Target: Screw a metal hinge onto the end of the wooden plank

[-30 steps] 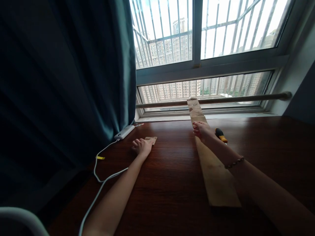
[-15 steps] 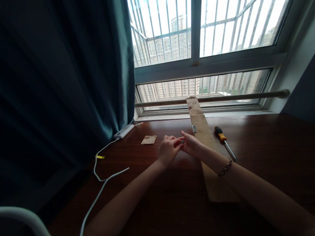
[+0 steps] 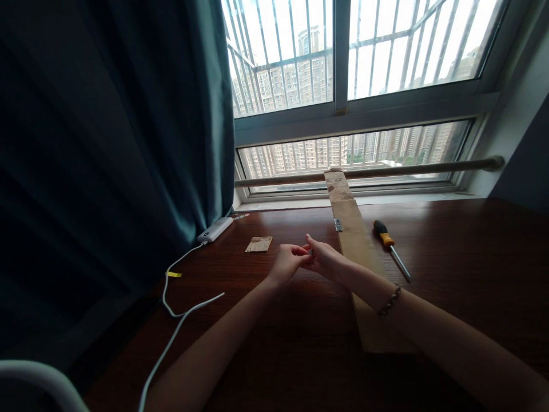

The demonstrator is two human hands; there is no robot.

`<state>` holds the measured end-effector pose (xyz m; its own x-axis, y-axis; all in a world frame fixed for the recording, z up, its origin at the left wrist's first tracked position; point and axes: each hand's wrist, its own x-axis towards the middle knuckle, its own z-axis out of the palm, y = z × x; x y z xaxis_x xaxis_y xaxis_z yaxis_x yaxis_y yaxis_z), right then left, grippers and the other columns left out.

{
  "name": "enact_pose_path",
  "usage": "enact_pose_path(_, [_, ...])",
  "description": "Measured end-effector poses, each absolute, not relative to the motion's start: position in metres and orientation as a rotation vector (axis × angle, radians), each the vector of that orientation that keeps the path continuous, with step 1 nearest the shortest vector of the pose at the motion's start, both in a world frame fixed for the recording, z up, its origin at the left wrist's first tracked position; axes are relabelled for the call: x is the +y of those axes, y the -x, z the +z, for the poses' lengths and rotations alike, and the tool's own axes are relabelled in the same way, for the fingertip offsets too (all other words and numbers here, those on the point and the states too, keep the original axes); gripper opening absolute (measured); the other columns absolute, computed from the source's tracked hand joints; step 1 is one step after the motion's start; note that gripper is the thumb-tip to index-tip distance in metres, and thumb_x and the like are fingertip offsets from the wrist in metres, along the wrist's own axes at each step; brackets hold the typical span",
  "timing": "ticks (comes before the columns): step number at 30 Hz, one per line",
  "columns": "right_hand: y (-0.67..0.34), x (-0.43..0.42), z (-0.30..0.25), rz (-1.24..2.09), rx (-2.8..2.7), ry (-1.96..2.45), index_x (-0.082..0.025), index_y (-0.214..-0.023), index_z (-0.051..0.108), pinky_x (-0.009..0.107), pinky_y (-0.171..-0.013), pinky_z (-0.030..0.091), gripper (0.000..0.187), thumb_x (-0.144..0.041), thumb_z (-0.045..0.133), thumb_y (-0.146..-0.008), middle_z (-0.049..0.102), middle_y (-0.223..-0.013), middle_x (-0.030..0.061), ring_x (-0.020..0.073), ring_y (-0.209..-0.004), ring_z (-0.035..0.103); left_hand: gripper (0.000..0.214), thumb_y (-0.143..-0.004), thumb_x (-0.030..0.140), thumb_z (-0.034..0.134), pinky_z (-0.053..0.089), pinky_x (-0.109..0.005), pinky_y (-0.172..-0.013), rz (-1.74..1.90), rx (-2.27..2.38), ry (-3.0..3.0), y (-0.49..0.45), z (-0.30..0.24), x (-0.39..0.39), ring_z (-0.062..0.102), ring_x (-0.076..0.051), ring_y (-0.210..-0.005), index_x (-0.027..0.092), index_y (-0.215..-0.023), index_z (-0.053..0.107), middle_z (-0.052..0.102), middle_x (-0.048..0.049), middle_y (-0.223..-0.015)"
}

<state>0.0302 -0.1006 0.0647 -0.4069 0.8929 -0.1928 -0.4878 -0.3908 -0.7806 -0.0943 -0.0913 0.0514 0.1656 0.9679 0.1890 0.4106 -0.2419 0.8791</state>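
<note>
My left hand (image 3: 286, 262) and my right hand (image 3: 322, 258) meet fingertip to fingertip above the dark wooden table (image 3: 283, 337). Both are pinched together on something tiny that I cannot make out. A long wooden plank (image 3: 359, 246) lies just right of them, running from the window rail toward me, with a small metal hinge (image 3: 338, 225) on its left edge. My right forearm crosses over the plank and wears a bead bracelet (image 3: 389, 301).
A screwdriver (image 3: 389, 240) with a yellow and black handle lies right of the plank. A small flat wooden piece (image 3: 259, 244) lies left of my hands. A white power bank (image 3: 215, 229) with its cable (image 3: 173, 329) sits by the dark curtain (image 3: 111, 143). A rail (image 3: 412, 169) runs along the window.
My left hand left the small wooden piece and my right hand left the plank. They came together at the table's middle and have since shifted slightly left and lower.
</note>
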Motion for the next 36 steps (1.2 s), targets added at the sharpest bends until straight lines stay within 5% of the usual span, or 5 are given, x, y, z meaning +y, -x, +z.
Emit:
enact_pose_path(9, [-0.034, -0.101, 0.077, 1.792, -0.739, 0.976, -0.013, -0.092, 0.045, 0.025, -0.061, 0.052, 0.025, -0.038, 0.047, -0.086, 0.061, -0.078, 0.0098, 0.0140, -0.064, 0.063, 0.017, -0.066, 0.033, 0.061, 0.045, -0.028, -0.065, 1.016, 1.854, -2.042, 0.125, 0.052, -0.062, 0.063, -0.020, -0.070, 0.019, -0.070, 0.069, 0.069, -0.0060, -0.073])
enact_pose_path(14, [-0.046, -0.099, 0.103, 1.795, -0.684, 0.942, -0.011, -0.095, 0.042, 0.026, -0.057, 0.053, 0.027, -0.037, 0.042, -0.088, 0.060, -0.089, 0.0177, 0.0173, -0.070, 0.065, 0.019, -0.067, 0.030, 0.057, 0.045, -0.033, -0.067, 0.603, 2.401, -2.049, 0.149, 0.050, -0.023, 0.062, -0.027, -0.081, 0.021, -0.077, 0.070, 0.069, -0.0105, -0.081])
enact_pose_path(22, [-0.072, -0.096, 0.131, 1.708, -0.680, 0.804, -0.008, -0.098, 0.043, 0.028, -0.059, 0.055, 0.029, -0.036, 0.038, -0.090, 0.061, -0.089, 0.0204, 0.0214, -0.074, 0.066, 0.020, -0.071, 0.020, 0.052, 0.045, -0.035, -0.067, 0.395, 2.514, -2.143, 0.142, 0.025, 0.004, 0.061, -0.029, -0.084, 0.014, -0.081, 0.069, 0.067, -0.0168, -0.083])
enact_pose_path(36, [-0.105, -0.103, 0.162, 1.528, -0.682, 0.765, -0.008, -0.094, 0.048, 0.030, -0.061, 0.055, 0.033, -0.037, 0.033, -0.091, 0.061, -0.091, 0.0217, 0.0240, -0.083, 0.064, 0.025, -0.077, 0.031, 0.049, 0.045, -0.036, -0.067, 0.408, 2.551, -2.165, 0.154, 0.021, -0.004, 0.060, -0.029, -0.086, 0.016, -0.083, 0.068, 0.065, -0.0155, -0.085])
